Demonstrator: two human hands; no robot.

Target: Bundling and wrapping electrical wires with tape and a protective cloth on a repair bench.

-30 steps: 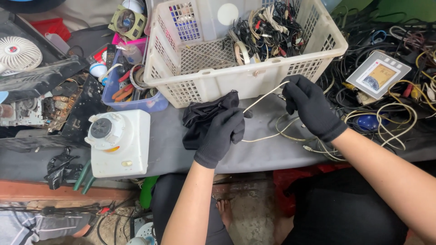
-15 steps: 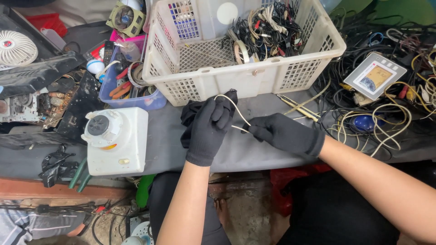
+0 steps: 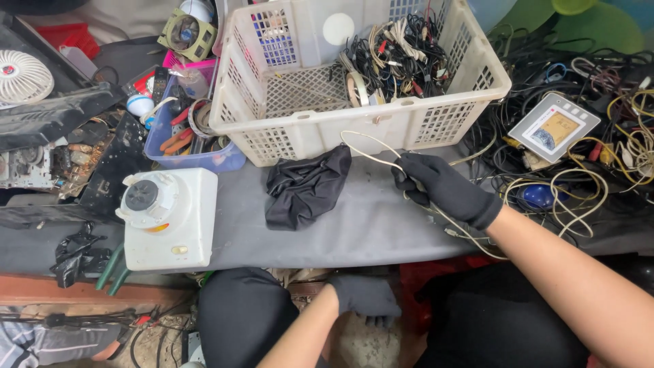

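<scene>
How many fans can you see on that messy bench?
2: a white round fan at the far left edge, and a small square fan in an olive frame behind the blue tub. More may hide under the clutter.

My right hand [image 3: 439, 187], gloved black, reaches far over the table, fingers closed; my gloved left hand [image 3: 364, 298] hangs low near my knees.

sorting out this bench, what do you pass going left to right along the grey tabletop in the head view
white appliance base → black cloth → right hand holding a pale cable → blue round object in the cable tangle
</scene>
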